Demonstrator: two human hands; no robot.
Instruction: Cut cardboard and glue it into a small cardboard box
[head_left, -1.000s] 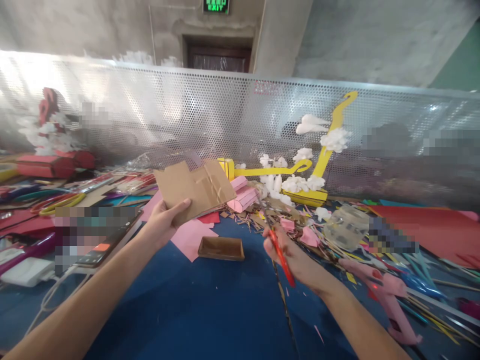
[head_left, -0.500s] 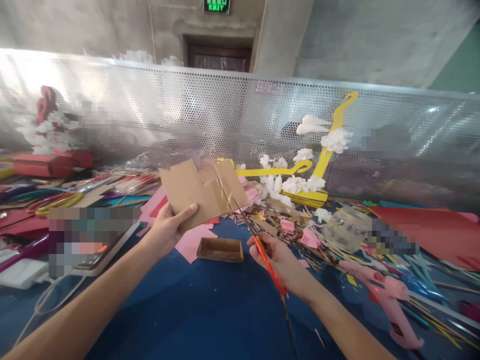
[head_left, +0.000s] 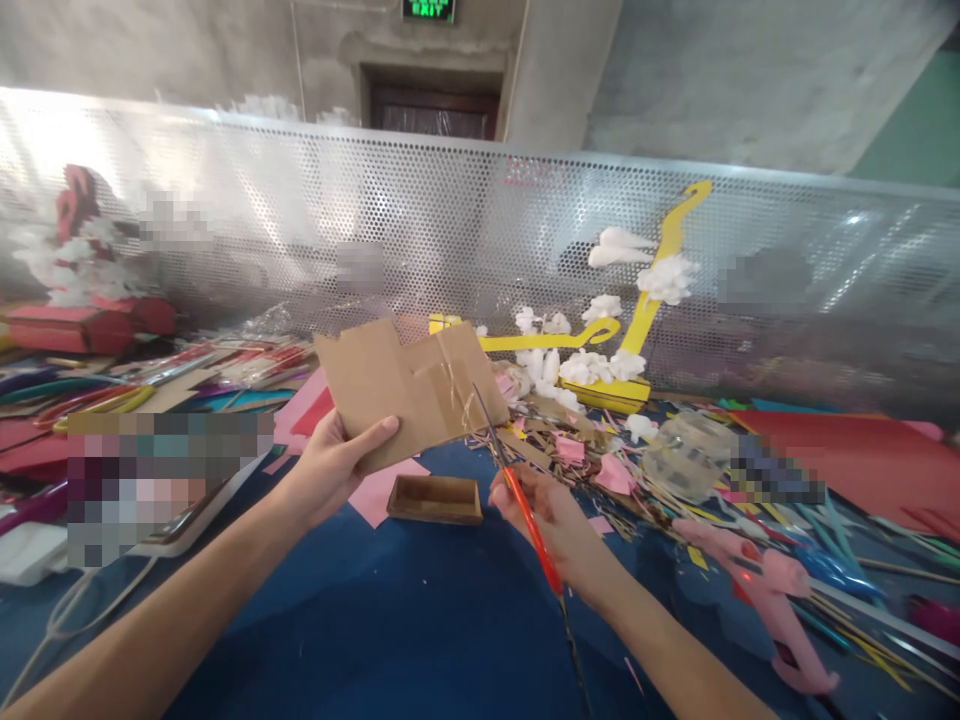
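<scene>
Raised above the blue tabletop, a folded piece of brown cardboard [head_left: 375, 385] with a notched top edge is pinched in my left hand [head_left: 341, 465], thumb on its front face. Shiny strands run across the cardboard's right part. My right hand [head_left: 551, 520] is closed round a red-handled soldering iron [head_left: 534, 530]. Its thin dark shaft points up and left, with the tip in front of the cardboard's right side; whether they touch I cannot tell. A black cord trails from its lower end. Below the cardboard, a small open cardboard box [head_left: 435, 500] rests on the table.
Pink paper [head_left: 379, 495] lies beside the box. Cardboard and paper scraps [head_left: 540, 440] are heaped behind my right hand. A pink glue gun [head_left: 772, 600] lies at right. A yellow model with white tufts [head_left: 604, 390] stands before the perforated metal panel [head_left: 450, 230].
The cardboard has turned slightly, and its right edge reaches further right. My right hand and the soldering iron remain close to it. The whole view has shifted a little.
</scene>
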